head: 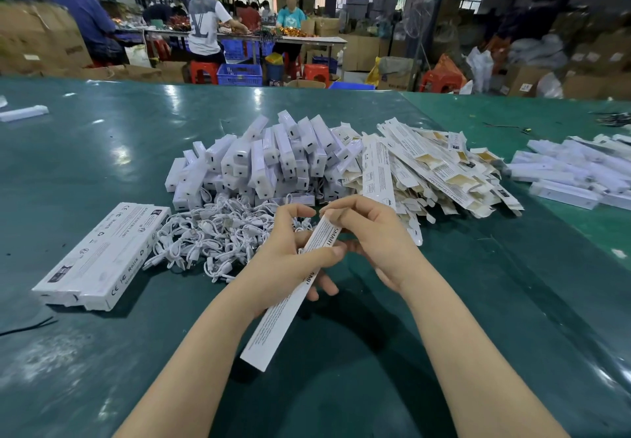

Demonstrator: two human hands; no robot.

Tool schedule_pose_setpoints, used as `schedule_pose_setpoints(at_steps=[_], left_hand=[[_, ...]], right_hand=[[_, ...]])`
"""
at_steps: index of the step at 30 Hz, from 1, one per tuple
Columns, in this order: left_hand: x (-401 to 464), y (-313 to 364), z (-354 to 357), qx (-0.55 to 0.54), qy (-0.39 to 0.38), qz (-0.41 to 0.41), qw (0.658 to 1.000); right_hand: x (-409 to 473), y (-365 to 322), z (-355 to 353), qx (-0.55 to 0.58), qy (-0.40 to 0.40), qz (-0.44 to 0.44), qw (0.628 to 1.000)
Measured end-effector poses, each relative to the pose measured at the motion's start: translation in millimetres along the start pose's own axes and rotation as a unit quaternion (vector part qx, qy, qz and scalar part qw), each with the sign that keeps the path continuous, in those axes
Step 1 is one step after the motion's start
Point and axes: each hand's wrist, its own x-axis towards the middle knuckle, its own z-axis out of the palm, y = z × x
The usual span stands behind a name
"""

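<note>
Carton (278,321), long, slim, white, held slanting above the worktop (102,369) toward its near edge, just in front of the cable heap (211,236). Left grip (290,253) wraps round its middle; right grip (372,232) pinches the far end. Likely light, thin card that dents easily, with a smooth print that may slip. Best held round the middle, fingertips only at the end flaps.

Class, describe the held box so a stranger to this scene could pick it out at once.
On the green table, look just nearer than the tangle of white cables. A long white box slants there. Unlike the stacked boxes, it alone is held by the left hand and right hand.
</note>
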Motion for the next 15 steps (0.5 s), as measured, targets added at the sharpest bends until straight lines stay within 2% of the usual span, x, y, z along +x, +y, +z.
schedule_pose_setpoints(at_steps=[4,8,11,15], left_hand=[[-1.0,2.4,-1.0,-0.014,-0.026,-0.011,1.0],[0.0,1.2,-2.6,-0.037,0.045,-0.024,0.998],[1.5,-1.5,2.2,-0.043,0.071,-0.02,0.996],[1.7,0.0,8.9,-0.109,0.073,-0.02,0.991]], right_hand=[[-4.4,-2.2,-7.1,-0.033,-0.027,-0.043,0.998],[-3.0,5.4,1.5,-0.108,-0.022,-0.065,0.992],[-1.2,7.9,8.6,-0.066,-0.012,-0.033,0.997],[1.5,7.0,6.9,0.001,0.06,-0.01,0.998]])
